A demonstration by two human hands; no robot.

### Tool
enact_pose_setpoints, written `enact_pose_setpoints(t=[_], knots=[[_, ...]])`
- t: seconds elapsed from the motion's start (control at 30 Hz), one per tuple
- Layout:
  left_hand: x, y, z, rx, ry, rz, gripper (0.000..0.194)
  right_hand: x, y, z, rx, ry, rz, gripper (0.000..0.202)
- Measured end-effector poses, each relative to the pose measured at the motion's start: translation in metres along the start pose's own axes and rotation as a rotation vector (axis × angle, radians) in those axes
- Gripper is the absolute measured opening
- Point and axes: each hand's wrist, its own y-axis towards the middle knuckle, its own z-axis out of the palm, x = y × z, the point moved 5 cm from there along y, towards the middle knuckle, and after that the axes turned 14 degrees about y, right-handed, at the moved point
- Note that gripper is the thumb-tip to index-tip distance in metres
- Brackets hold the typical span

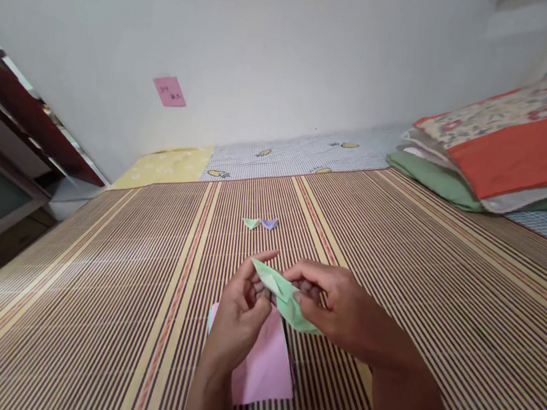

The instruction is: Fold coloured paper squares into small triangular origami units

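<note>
A partly folded sheet of light green paper [286, 295] is held up between both hands, above the striped mat. My left hand [245, 305] pinches its left part, with the index finger stretched out behind the upper corner. On the other side, my right hand [329, 296] grips the paper between thumb and fingers. Below them lies a stack of paper with a pink sheet [267, 362] on top, partly covered by my left hand. Farther off, a small folded green paper piece [251, 223] and a small folded purple paper piece [270, 223] sit side by side.
The striped mat [140, 295] spreads under everything. Folded bedding with an orange border [532, 152] is piled at the back right. Behind the mat runs patterned cloth [279, 159] along the white wall, where a pink note [170, 91] is stuck.
</note>
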Motion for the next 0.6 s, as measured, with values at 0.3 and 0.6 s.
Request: enact_pose_setpoints(t=[0.3,0.6], knots=[[0.002,0.001,0.010,0.092,0.007,-0.008,0.051,-0.007,0.005,0.004,-0.087,-0.063,0.034,0.014],[-0.003,-0.001,0.008,-0.003,0.197,0.011,0.082,-0.036,0.010,-0.020,-0.415,0.269,0.085,0.017]])
